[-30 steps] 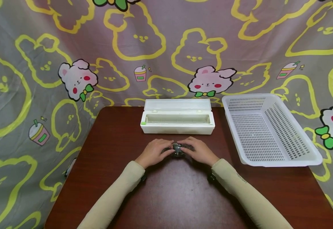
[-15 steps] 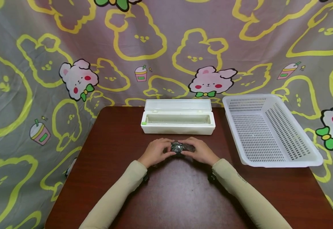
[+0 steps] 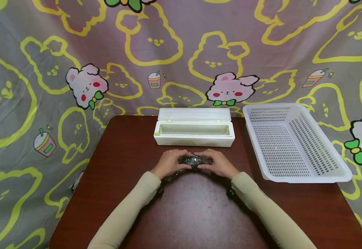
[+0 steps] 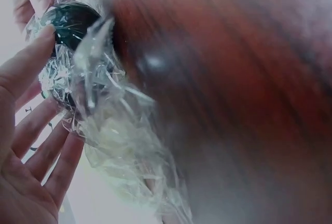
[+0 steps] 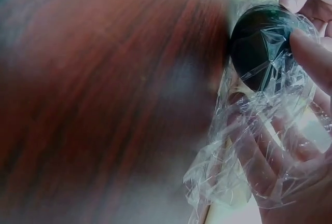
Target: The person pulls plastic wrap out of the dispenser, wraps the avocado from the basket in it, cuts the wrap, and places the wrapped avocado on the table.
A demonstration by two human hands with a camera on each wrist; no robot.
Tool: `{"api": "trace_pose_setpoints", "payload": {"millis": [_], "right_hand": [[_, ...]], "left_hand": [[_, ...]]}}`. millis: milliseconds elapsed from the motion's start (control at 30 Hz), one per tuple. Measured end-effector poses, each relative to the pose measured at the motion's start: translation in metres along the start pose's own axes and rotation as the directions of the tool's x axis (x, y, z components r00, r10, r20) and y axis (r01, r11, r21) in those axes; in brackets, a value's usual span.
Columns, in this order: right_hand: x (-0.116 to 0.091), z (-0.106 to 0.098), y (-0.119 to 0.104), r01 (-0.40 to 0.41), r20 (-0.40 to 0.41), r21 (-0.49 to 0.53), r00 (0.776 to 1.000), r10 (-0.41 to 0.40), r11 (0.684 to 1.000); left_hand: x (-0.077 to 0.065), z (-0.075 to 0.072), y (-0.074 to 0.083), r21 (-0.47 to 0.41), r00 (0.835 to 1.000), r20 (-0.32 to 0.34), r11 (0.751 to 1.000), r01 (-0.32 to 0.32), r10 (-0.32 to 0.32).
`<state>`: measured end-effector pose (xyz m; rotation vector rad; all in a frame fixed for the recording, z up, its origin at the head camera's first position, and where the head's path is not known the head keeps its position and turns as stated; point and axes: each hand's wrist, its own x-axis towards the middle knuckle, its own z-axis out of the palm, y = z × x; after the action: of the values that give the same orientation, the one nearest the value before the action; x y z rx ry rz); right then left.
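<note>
A dark green, smooth round object (image 3: 194, 161) lies between my hands, wrapped in crinkled clear plastic film (image 4: 122, 149). My left hand (image 3: 170, 162) holds its left side; in the left wrist view the thumb presses on the dark surface (image 4: 75, 24) while the fingers reach behind the film. From the other side my right hand (image 3: 219, 163) pinches the same wrapped object, thumb on its top in the right wrist view, fingers under loose film (image 5: 223, 167). The kind of round object cannot be made out. Film hides its lower part.
Behind the hands stands a long white box (image 3: 194, 141), its lid (image 3: 194, 114) raised and a small green piece on its left front edge. A white slotted basket (image 3: 263, 166) sits at the right of the brown table (image 3: 112, 155). A patterned curtain hangs behind.
The round object has turned slightly between the fingers, and the left hand has shifted a little right. Loose film now shows below the left wrist.
</note>
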<state>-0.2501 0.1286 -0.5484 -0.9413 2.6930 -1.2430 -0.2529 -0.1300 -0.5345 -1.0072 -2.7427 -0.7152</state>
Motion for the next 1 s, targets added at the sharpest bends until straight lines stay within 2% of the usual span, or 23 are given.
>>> {"api": "trace_pose_setpoints", "payload": {"millis": [300, 567, 867, 1000], "right_hand": [[0.001, -0.001, -0.001, -0.014, 0.014, 0.065, 1.000, 0.014, 0.998], [0.000, -0.004, 0.004, -0.037, -0.019, -0.026, 0.999, 0.036, 0.999], [0.003, -0.007, 0.007, -0.064, 0.010, 0.038, 0.998, 0.064, 0.997], [0.003, -0.006, 0.008, -0.080, 0.022, 0.038, 0.997, 0.079, 0.996]], "left_hand": [[0.003, -0.001, 0.000, 0.035, 1.000, 0.024, 0.999, 0.003, -0.004], [0.010, 0.000, -0.002, -0.006, 0.997, 0.039, 0.998, -0.064, 0.064], [0.012, 0.000, -0.003, -0.001, 0.997, 0.014, 0.998, -0.070, 0.070], [0.012, 0.001, -0.003, -0.003, 0.997, 0.028, 0.998, -0.068, 0.068]]}}
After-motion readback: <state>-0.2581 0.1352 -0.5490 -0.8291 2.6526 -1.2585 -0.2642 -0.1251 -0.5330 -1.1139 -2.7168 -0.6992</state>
